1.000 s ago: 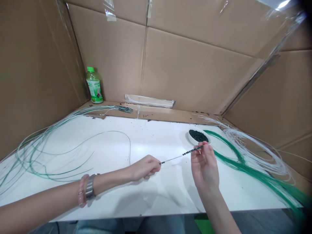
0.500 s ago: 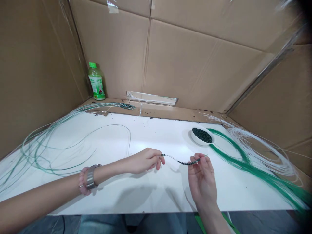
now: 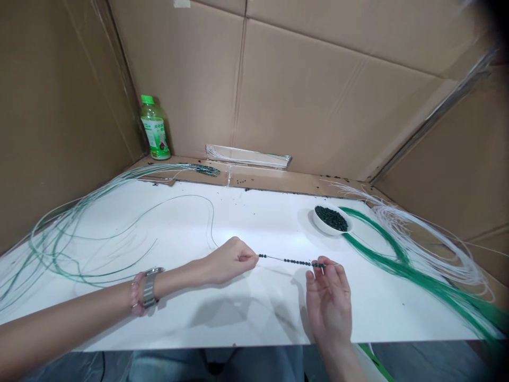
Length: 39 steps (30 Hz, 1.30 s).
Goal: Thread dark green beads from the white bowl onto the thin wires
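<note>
Between my hands a thin string of dark beads runs nearly straight and level above the white table. My left hand is closed, pinching the string at its left, with a few beads showing beside the fingertips. A bare stretch of string separates these from a longer row of beads. That row reaches my right hand, palm turned up, whose thumb and fingers pinch the beaded end. Behind my right hand stands a white bowl full of small dark beads. From my left hand a thin strand curves away across the table.
Green strands and white strands lie at the right. A bundle of pale green strands with beaded ends spreads at the left. A green-capped bottle stands by the cardboard wall. Stray beads dot the back edge.
My right hand has come down, away from the bowl. The string sagged half a second ago and is now drawn straight. My left fingers have closed from a looser hold.
</note>
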Motion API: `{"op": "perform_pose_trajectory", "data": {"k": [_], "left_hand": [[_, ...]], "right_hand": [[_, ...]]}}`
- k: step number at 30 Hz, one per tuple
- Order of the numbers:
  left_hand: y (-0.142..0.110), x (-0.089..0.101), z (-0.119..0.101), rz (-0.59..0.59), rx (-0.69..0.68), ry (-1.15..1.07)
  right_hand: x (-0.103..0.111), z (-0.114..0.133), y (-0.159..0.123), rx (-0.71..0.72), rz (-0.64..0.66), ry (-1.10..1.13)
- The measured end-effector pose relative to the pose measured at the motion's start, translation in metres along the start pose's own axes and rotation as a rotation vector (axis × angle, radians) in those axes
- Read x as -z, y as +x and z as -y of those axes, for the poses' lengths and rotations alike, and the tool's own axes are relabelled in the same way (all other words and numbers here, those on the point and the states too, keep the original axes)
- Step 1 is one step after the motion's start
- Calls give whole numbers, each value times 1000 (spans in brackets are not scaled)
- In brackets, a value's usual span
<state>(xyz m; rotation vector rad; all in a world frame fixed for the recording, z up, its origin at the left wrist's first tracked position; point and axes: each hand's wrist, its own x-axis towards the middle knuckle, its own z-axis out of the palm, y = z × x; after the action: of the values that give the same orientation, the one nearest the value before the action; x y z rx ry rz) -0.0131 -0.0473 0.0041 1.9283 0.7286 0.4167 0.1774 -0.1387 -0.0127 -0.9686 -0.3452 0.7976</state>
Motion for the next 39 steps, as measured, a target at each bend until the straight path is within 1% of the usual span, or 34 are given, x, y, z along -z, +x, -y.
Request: {"op": "perform_pose_trajectory", "data": {"k": [6, 9, 12, 13, 18, 25, 27, 32, 39], "left_hand": [[-1, 3, 1, -3, -29, 85], [0, 6, -1, 51, -19, 56], [1, 6, -1, 105, 10, 4], [2, 5, 0, 102, 13, -8], [1, 1, 1, 15, -1, -23], [3, -2, -1, -31, -36, 38], [4, -1, -2, -23, -42, 61], [4, -1, -8, 63, -36, 40], [4, -9, -8, 49, -4, -27]], "right_hand": [[-3, -1, -2, 8, 32, -24], [-3, -2, -3, -9, 38, -35], [-1, -4, -3, -24, 12, -38], [-1, -4, -3, -26, -3, -38], [2, -8, -2, -26, -46, -60], [2, -9, -6, -46, -11, -62], [1, -9, -7, -56, -1, -58], [0, -8, -7, -92, -14, -48], [0, -7, -9, -103, -19, -52]]}}
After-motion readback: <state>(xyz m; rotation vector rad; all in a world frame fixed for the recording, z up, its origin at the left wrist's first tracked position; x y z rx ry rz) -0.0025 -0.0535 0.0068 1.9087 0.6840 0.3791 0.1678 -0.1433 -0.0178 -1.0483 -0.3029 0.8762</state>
